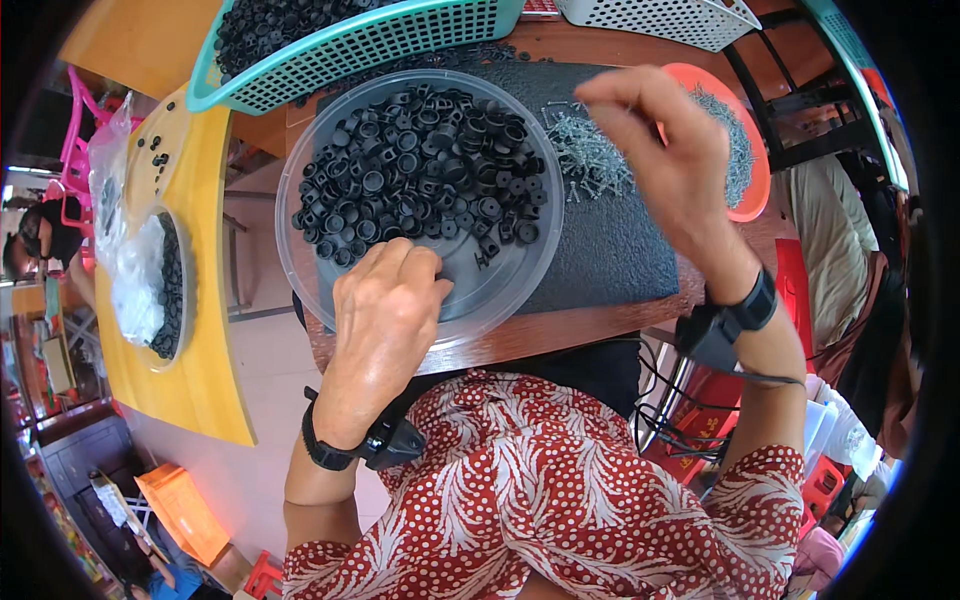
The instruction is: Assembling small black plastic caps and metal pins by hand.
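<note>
A round clear plastic tub [462, 325] holds a heap of small black plastic caps [400, 170]. Over its near rim reaches my left hand [388, 300], closed, with bent fingers at the near edge of the heap. The fingertips are turned down out of sight, so what they hold is hidden. My right hand [672, 150] is above a pile of silver screws [587, 160] to the right of the tub. Its fingers are bent together and partly smeared by motion; anything between them is too small to make out.
A dark mat [610, 255] lies under the tub on a brown wooden table [490, 350]. Right of the screws is an orange bowl [752, 195] with more screws. Behind stands a teal basket [370, 55] of black parts; a yellow table [205, 300] is at left.
</note>
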The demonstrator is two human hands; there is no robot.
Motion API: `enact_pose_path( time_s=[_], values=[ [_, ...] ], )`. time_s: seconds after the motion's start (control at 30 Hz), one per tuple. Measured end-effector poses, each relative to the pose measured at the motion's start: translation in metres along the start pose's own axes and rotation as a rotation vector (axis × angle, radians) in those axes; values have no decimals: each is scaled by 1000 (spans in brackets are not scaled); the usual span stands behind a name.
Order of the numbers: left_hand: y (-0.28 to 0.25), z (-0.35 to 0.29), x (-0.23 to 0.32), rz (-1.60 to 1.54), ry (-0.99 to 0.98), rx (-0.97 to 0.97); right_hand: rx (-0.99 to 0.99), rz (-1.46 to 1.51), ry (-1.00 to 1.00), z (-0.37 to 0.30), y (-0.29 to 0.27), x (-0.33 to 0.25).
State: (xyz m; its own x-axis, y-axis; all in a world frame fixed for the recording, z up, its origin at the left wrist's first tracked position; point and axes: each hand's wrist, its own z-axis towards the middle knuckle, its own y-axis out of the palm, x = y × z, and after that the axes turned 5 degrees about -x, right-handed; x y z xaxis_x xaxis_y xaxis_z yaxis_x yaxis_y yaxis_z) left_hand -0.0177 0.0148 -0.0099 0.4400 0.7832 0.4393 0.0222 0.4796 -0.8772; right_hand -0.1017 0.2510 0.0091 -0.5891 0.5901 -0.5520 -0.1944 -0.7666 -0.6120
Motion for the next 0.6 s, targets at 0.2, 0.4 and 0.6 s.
enact_pose_path(
  time_s=[0.2,0.4,0.6],
  values=[
    [-17,4,18,-375,16,166,-190,455,107,-34,17,-48],
    [-18,-1,22,-478,29,322,-290,898,408,-42,34,-77],
    [-14,-8,15,-575,35,361,-343,871,455,-42,34,-84]
  ],
)
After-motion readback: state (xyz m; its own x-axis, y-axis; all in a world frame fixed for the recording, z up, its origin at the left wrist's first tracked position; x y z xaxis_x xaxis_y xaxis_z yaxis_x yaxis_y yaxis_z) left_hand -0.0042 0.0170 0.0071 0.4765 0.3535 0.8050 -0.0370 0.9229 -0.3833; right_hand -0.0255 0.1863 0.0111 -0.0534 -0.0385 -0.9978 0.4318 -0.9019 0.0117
